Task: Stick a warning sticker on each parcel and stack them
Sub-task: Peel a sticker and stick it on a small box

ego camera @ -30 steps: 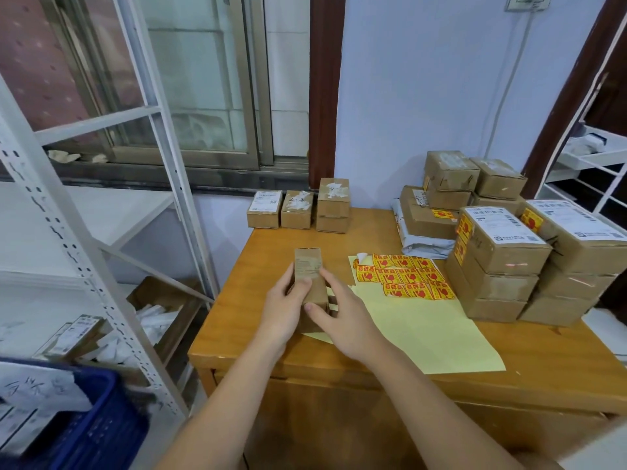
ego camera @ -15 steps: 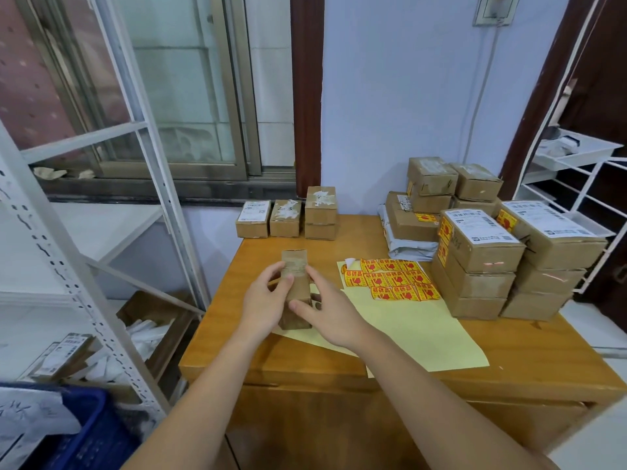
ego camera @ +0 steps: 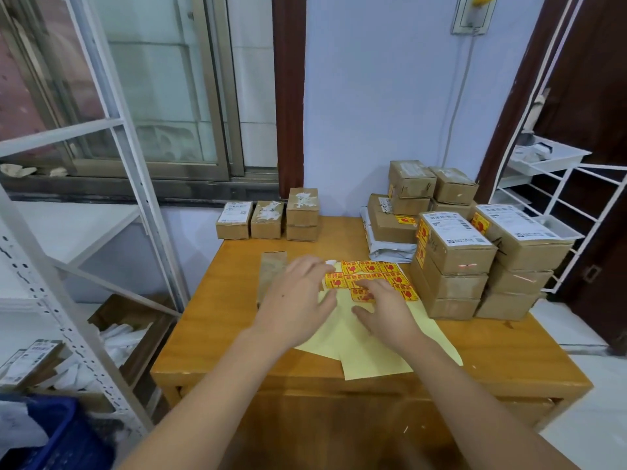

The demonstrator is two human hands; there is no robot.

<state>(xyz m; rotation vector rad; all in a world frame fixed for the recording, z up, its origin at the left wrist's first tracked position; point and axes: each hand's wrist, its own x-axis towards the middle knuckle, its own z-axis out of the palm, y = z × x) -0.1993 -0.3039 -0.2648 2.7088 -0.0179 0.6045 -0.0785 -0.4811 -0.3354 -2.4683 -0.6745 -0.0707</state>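
Both hands over the sticker sheet

Left hand and right hand spread, grasping nothing; small parcel stands left, stickers under fingertips; bare surface toward the left edge.

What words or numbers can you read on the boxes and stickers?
"2-3", handwritten, best guess: small box at the back.
White shipping labels: print too small to read.
Yellow-and-red stickers: a red picture shows, the writing is blurred.
Nothing else is readable.
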